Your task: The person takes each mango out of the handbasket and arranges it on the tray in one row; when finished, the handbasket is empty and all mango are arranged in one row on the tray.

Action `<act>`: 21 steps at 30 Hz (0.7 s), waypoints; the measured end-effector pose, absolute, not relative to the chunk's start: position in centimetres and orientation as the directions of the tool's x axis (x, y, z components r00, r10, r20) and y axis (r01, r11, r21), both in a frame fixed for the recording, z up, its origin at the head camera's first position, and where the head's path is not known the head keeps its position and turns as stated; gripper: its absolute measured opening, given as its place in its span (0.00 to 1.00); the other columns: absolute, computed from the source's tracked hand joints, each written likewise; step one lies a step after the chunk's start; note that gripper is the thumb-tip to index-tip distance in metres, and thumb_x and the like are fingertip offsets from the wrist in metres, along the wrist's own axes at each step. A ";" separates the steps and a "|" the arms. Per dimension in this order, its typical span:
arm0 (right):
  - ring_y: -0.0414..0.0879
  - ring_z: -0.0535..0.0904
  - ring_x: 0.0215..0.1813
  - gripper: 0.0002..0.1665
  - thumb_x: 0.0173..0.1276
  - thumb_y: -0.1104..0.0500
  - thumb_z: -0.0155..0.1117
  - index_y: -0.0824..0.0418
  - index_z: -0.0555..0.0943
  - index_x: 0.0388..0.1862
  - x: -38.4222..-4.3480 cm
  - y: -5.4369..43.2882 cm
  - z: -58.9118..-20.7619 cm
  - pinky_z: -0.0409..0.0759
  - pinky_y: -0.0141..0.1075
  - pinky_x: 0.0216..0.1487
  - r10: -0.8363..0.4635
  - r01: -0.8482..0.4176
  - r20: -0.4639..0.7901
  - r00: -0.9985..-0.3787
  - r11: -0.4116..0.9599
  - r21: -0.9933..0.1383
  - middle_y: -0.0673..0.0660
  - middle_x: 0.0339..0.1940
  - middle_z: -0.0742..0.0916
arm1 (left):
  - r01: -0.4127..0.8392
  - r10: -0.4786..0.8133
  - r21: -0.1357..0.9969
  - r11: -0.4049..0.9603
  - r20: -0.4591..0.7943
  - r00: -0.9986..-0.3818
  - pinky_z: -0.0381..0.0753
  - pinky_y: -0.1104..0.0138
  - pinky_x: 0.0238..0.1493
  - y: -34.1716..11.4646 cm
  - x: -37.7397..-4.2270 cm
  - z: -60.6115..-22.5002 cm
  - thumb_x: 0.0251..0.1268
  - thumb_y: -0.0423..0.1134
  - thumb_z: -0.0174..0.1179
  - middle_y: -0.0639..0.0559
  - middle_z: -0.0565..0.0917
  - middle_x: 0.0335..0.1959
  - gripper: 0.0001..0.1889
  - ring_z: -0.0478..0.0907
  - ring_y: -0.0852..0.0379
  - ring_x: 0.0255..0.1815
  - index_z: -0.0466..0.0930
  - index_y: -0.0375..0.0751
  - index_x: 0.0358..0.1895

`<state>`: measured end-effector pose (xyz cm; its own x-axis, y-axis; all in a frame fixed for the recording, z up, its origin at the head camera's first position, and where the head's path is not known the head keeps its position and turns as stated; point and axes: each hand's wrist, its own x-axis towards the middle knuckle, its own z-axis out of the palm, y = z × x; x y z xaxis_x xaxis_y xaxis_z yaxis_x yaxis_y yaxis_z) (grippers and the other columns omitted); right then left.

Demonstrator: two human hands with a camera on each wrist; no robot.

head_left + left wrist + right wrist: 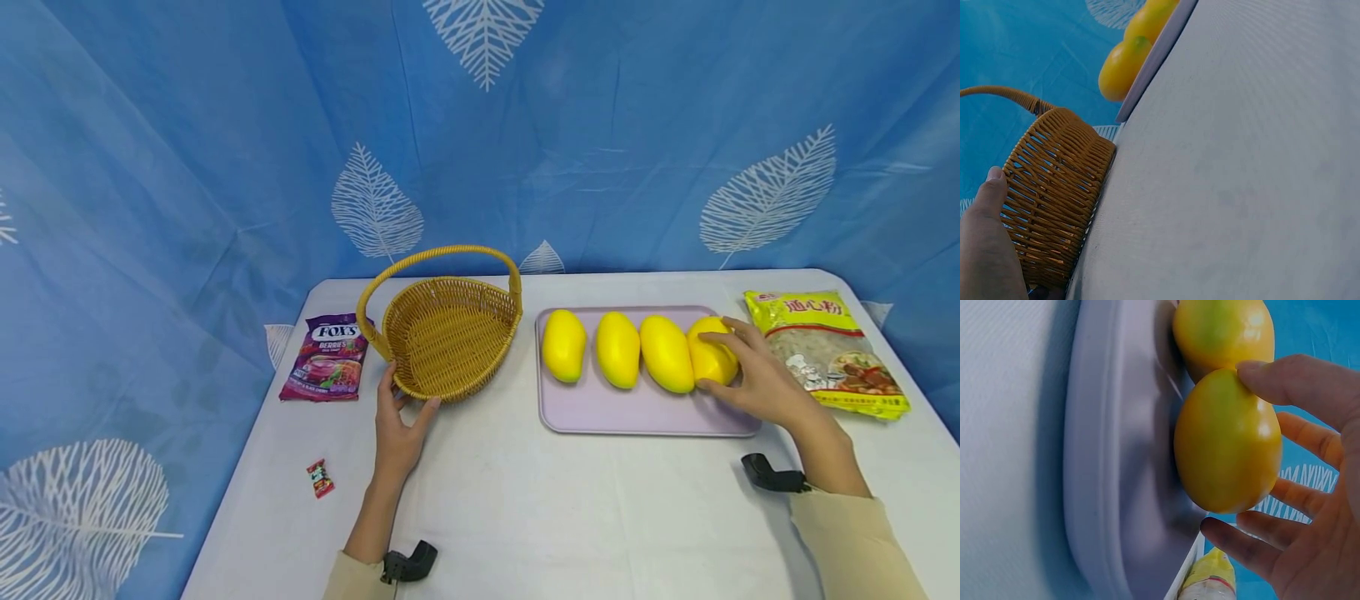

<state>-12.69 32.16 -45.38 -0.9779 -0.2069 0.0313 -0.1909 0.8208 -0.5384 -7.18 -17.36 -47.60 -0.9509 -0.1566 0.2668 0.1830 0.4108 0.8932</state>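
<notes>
A woven wicker basket (450, 337) with a tall arched handle stands at the back left of the table, nothing inside it. My left hand (401, 429) holds its near left side, thumb and fingers spread around the wall; in the left wrist view the thumb (991, 194) lies along the weave. On the right, a pale purple tray (600, 417) bears a row of yellow mangoes. Around the rightmost mango (712, 352) curl the fingers of my right hand (757, 379), its thumb on the near side. The neighbouring mango (667, 354) lies against it.
Left of the basket lies a purple Fox's candy bag (326, 358), with a small red wrapped candy (320, 479) nearer me. A yellow-and-clear bag of pasta (828, 354) lies right of the tray. A blue leaf-patterned curtain (600, 167) hangs behind the white table (562, 517).
</notes>
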 end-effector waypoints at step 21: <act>0.77 0.51 0.73 0.38 0.61 0.61 0.71 0.63 0.68 0.69 -9.6 30.3 -45.0 0.52 0.79 0.62 -0.219 -0.293 0.197 -0.956 0.781 -0.551 0.73 0.75 0.58 | 0.130 -0.142 0.891 0.435 0.210 -0.967 0.68 0.48 0.69 -18.9 -7.8 -50.7 0.66 0.41 0.64 0.43 0.54 0.78 0.45 0.62 0.42 0.72 0.43 0.48 0.79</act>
<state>-9.57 30.27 -44.95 -0.9556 -0.2188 0.1972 -0.2926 0.7812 -0.5514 -7.75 -18.93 -50.70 -0.9673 -0.1419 0.2100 0.1297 0.4346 0.8912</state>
